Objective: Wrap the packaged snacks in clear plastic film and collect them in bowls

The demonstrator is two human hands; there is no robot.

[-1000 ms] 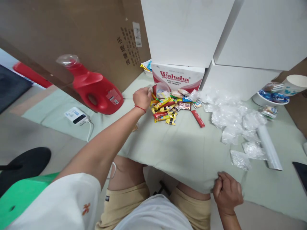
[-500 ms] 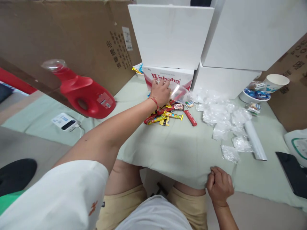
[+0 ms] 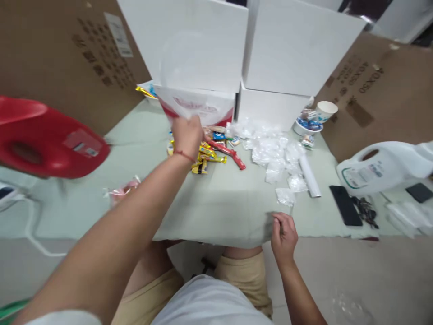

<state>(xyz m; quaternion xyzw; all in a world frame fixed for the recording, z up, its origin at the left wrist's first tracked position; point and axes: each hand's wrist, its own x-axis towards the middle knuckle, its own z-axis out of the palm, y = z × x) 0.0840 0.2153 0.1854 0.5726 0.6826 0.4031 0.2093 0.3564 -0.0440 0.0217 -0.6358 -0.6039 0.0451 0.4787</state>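
Observation:
My left hand [image 3: 188, 137], fingers closed, is over a pile of small wrapped snacks [image 3: 208, 152] with yellow and red wrappers. It appears to grip a clear plastic piece with a rounded edge [image 3: 179, 58], faintly visible against the white box behind; its exact kind is unclear. Red stick-shaped packets [image 3: 238, 160] lie just right of the pile. At the table's front edge, my right hand [image 3: 284, 237] is loosely curled, with nothing visible in it. Crumpled clear plastic wrappers [image 3: 270, 151] lie beyond that hand.
White boxes [image 3: 275, 45] stand along the back, with a red-and-white carton [image 3: 216, 108] below. A red jug [image 3: 50, 140] is at left, a white jug [image 3: 382, 167] at right. A plastic roll [image 3: 309, 176], a phone [image 3: 345, 205] and a paper cup [image 3: 326, 110] are on the right.
My view has swung to the right. The clear plastic piece now rises above my left hand instead of extending to its right. My right hand has loosened slightly at the table edge.

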